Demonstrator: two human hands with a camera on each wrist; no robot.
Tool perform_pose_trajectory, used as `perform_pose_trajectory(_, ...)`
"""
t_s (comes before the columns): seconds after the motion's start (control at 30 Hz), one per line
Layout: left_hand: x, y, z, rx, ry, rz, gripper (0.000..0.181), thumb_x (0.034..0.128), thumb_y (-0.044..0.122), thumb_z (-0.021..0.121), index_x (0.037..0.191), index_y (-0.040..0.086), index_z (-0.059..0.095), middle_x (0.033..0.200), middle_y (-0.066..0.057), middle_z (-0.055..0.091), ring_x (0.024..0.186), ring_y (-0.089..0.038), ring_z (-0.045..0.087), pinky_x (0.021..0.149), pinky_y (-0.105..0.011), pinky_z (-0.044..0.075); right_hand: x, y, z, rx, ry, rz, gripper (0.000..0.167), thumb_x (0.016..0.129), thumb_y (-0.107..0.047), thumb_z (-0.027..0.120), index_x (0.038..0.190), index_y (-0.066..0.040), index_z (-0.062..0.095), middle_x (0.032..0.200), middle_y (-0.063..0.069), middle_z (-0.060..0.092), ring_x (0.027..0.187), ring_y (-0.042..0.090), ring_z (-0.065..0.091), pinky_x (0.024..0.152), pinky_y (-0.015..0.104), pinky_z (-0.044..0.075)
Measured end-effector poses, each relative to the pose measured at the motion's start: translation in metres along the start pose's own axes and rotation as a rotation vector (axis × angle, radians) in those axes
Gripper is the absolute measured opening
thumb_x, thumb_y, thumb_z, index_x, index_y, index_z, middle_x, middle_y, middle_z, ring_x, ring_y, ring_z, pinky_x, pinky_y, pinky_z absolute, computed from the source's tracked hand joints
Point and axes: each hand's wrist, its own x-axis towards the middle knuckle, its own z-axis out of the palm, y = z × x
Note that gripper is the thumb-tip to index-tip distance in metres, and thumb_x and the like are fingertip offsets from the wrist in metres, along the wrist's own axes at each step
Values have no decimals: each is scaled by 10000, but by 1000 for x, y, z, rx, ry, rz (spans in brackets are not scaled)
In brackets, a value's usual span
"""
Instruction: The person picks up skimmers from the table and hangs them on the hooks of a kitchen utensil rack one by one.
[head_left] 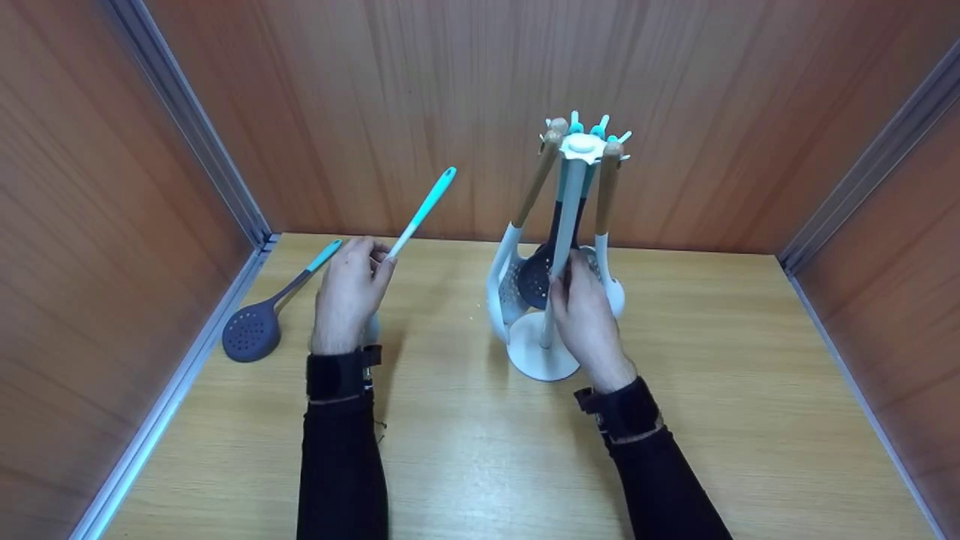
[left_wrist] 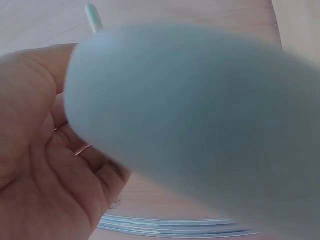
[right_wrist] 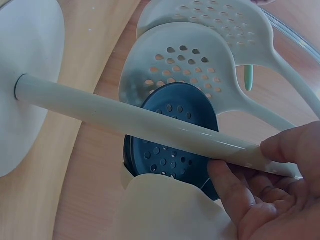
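My left hand pinches a kitchen utensil with a turquoise handle above the table's left half. Its handle slants up and to the right. In the left wrist view its pale, rounded head is large and blurred, so whether it is a spoon or a spatula I cannot tell. My right hand grips the pole of a white utensil stand, thumb on one side and fingers on the other. Round the pole hang white slotted utensils with wooden handles and a dark perforated ladle.
A dark skimmer with a turquoise handle end lies at the table's left, near the metal-edged side panel. The stand's round white base is right of the table's middle. Wood-grain panels enclose the back and both sides.
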Motion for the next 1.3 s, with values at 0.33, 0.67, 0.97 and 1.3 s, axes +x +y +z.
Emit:
perform_pose_trajectory(0.33,-2,8,-2,-7,6,22,285,1199,194,679,1402,0,728,1283,-191,733,1203,-371,752,972,-518,659,1,1,0,-6,0,-7,429,1230,-111,573,1640,-9,498,1520,241,683,1426,407,737,1216,592,632)
perform_pose_trajectory(0.67,-4,15,-4,-27,11,32,281,1189,176,692,1414,7,705,1309,-178,731,1211,-355,758,999,-512,665,1,1,-1,2,-16,13,446,1234,-124,575,1660,-27,485,1544,225,673,1451,396,727,1230,581,625)
perform_pose_trajectory(0.97,-7,25,-5,-40,-7,22,267,1181,161,694,1408,20,689,1315,-159,727,1209,-326,758,1012,-491,675,2,0,-1,0,-26,28,455,1237,-139,579,1672,-51,478,1567,211,666,1483,394,712,1244,584,615)
perform_pose_trajectory(1.3,-11,33,-6,-60,-1,44,245,1159,137,718,1372,20,687,1284,-153,739,1156,-317,766,976,-476,688,1,0,0,5,-10,20,455,1236,-128,569,1670,-27,480,1566,233,666,1434,392,729,1237,593,617)
